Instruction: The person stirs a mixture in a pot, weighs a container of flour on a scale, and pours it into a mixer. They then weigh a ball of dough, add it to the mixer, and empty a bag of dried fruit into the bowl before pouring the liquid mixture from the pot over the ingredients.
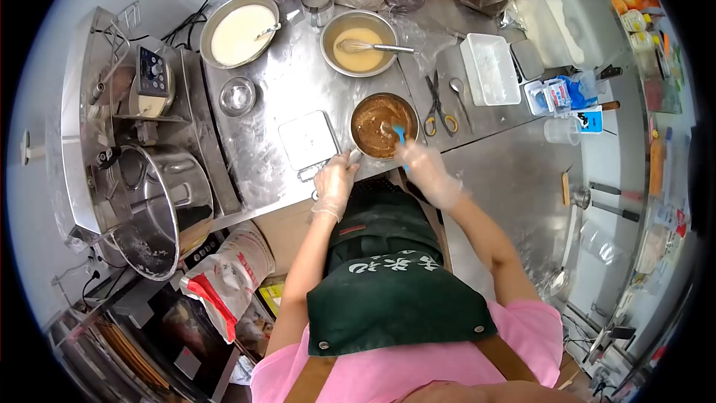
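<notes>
The bowl of brown mixture (371, 128) sits at the near edge of the steel worktop (272, 179). The right hand (431, 173), gloved, grips a blue spatula (399, 133) dipped into it; the gloved left hand (335, 180) is closed at the bowl's near left side, its exact hold unclear. Left of the bowl lies a white scale (308, 139); right, black scissors (435, 104); beyond, a whisk (377, 48) rests in a bowl of yellow liquid (350, 60).

The person wears a pink short-sleeved top (522, 336) under a dark green apron (395, 291) with white characters across its folded front, round metal studs near its corners and brown straps (507, 362); clear, loose plastic gloves (429, 173) cover both hands.
</notes>
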